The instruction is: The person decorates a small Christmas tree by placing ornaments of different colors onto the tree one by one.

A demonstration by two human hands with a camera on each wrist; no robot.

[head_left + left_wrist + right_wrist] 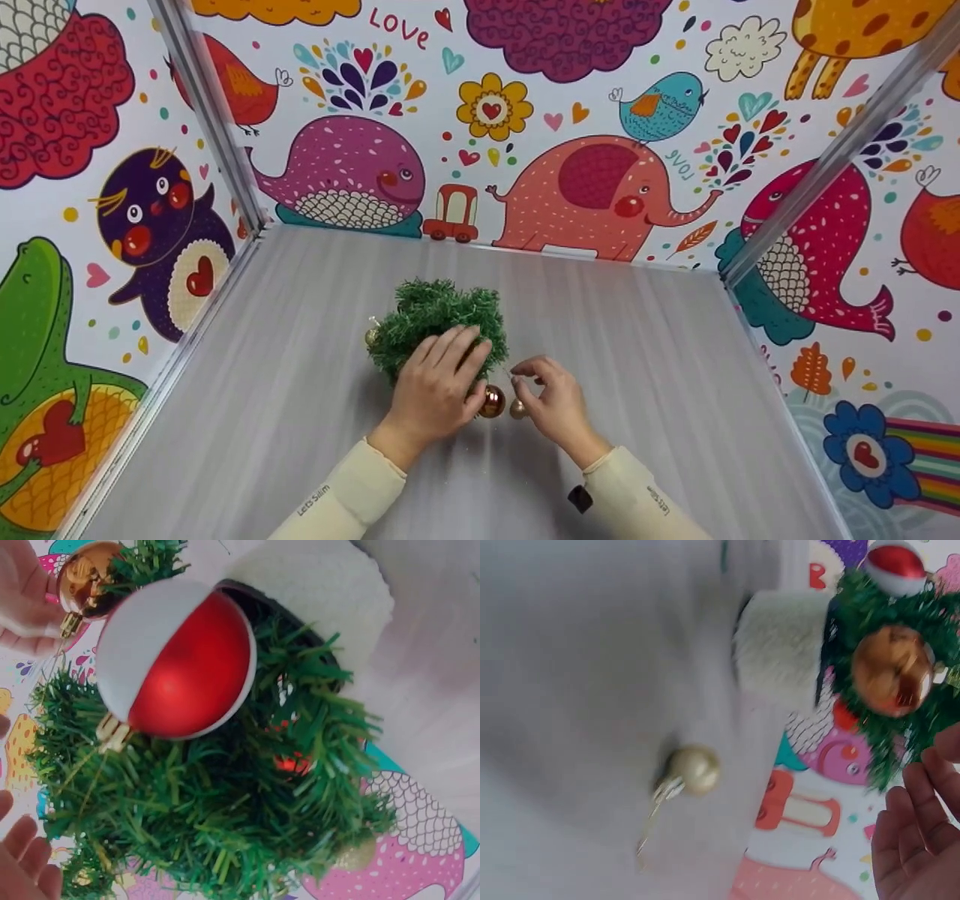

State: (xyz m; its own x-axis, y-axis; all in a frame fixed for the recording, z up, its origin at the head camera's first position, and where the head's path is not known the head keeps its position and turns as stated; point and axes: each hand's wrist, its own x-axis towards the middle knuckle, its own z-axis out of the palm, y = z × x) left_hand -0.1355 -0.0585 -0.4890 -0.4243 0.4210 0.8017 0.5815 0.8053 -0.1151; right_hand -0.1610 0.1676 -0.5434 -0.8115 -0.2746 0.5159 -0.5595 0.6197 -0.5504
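A small green artificial Christmas tree (442, 300) stands on a fluffy white base (780, 645). My left hand (439, 382) rests over its near side, fingers stretched across the branches. On the tree hang a shiny copper bauble (491, 401) and a red-and-white bauble (199, 667). Just right of the copper bauble is my right hand (559, 401), its thumb and fingers loosely bent beside the branch tips with nothing visible between them. Beneath that hand, a small gold bauble (694, 769) lies on the table with its thread loop trailing.
Another gold bauble (371, 335) shows at the tree's left side. The grey table (300, 300) is bounded by walls printed with cartoon animals, joined by metal corner posts (214, 127). A small black square (580, 498) sits beside the right sleeve.
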